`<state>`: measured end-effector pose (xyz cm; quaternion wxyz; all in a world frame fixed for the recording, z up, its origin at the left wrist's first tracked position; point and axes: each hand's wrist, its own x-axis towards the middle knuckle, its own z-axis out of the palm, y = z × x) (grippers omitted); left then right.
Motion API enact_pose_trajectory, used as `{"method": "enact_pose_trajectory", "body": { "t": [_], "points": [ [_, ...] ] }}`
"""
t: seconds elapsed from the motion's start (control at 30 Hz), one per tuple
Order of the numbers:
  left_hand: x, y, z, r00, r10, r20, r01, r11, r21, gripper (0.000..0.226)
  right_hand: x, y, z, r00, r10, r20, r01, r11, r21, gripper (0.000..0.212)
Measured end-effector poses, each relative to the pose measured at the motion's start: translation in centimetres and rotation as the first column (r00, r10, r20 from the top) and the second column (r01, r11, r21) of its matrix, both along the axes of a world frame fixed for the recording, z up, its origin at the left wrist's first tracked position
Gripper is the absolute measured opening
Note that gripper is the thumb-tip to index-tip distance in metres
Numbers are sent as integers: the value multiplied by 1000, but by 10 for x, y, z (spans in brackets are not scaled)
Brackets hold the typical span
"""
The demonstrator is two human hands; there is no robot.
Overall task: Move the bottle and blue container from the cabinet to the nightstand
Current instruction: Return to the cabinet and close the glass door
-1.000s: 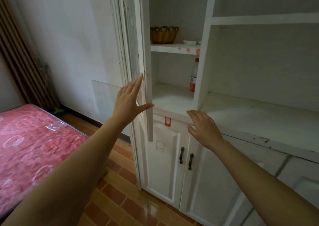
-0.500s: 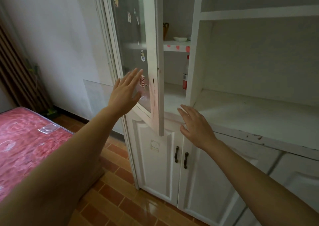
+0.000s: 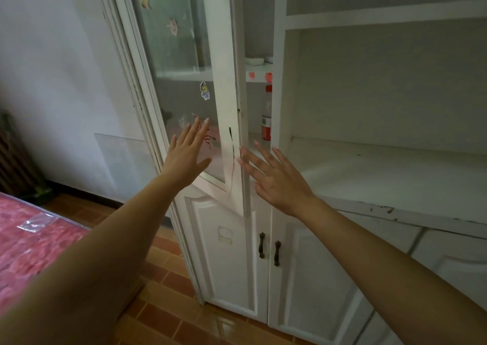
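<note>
Neither hand holds anything. The left hand (image 3: pixel 187 157), at the centre of the frame, is spread flat with fingers straight and thumb out, palm facing the glass pane of the white-framed cabinet door (image 3: pixel 224 89); whether the palm touches the glass cannot be told. The right hand (image 3: pixel 274 178), just right of centre, is also spread wide and empty, its fingertips (image 3: pixel 240 160) at the door's free vertical edge.

The door stands nearly shut, leaving a narrow gap down the middle of the frame. Through that gap, above the right hand, the clear plastic bottle with a red cap and red label (image 3: pixel 266 118) stands upright on the lower shelf inside the white wooden cabinet (image 3: pixel 382 176). On the shelf above it lies a small white dish (image 3: pixel 254 61). The blue container is not visible.

Small cartoon stickers (image 3: pixel 204 90) dot the glass. Below the hands, two lower cabinet doors carry dark metal handles (image 3: pixel 268 249). At the right of the frame is a wide open white shelf bay. In the lower left lie a red patterned mattress (image 3: pixel 34 236) and an orange-brown tiled floor (image 3: pixel 163 305).
</note>
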<state>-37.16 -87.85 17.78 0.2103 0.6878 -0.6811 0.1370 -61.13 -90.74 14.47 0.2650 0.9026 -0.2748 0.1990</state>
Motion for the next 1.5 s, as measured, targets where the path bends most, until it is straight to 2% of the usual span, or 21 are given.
{"method": "enact_pose_trajectory", "body": {
  "t": [0.27, 0.53, 0.8, 1.07, 1.5],
  "points": [
    [-17, -27, 0, 1000, -25, -13, 24, 999, -29, 84, -13, -22, 4, 994, -107, 21, 105, 990, 90, 59],
    [-22, -51, -2, 1000, -10, 10, 11, 998, -63, 86, -10, -37, 1, 968, -251, 21, 244, 954, 174, 75],
    [-26, -72, -1, 998, -8, -56, 5, 998, -69, 93, -9, -53, 3, 958, -283, 32, 266, 928, 259, 69],
    [-22, -87, -2, 1000, -5, 7, 5, 999, -39, 89, -7, -69, 4, 940, -341, 18, 321, 900, 297, 73],
    [-24, -95, -1, 1000, 3, 3, -3, 1000, -10, 92, -4, -78, 4, 929, -370, 23, 339, 873, 352, 77]
  ]
}}
